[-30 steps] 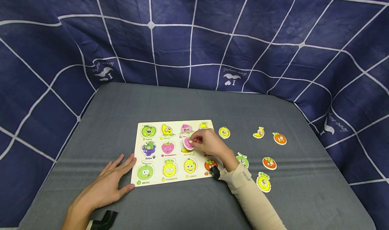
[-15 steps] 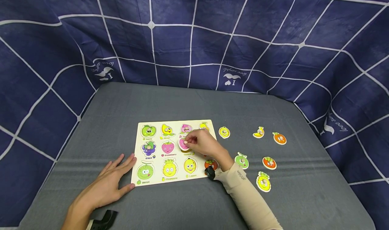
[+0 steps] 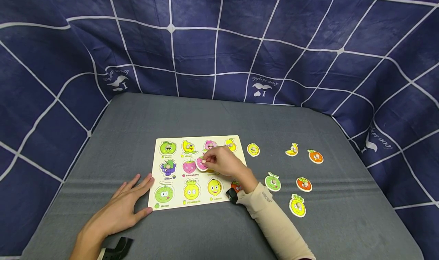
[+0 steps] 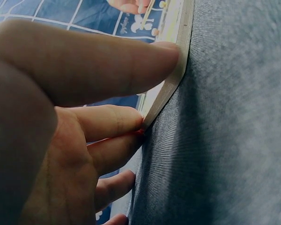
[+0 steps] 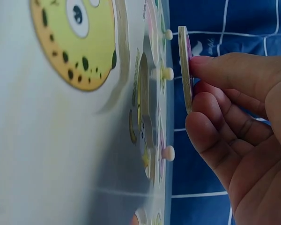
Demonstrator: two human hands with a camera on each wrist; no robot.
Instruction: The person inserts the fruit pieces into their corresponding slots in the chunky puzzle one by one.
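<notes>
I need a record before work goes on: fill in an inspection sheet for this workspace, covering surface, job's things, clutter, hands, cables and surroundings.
Surface: gray cloth, with what looks like a crease at right.
Job's things: fruit puzzle board lying flat, some knobbed pieces sitting in it; six loose pieces to its right; one pink piece held above the board.
Clutter: nothing seen.
Hands: right hand pinches the pink piece; left hand rests with fingertips at the board's left edge.
Cables: nothing seen.
Surroundings: blue sheet with white grid lines behind and at both sides.
</notes>
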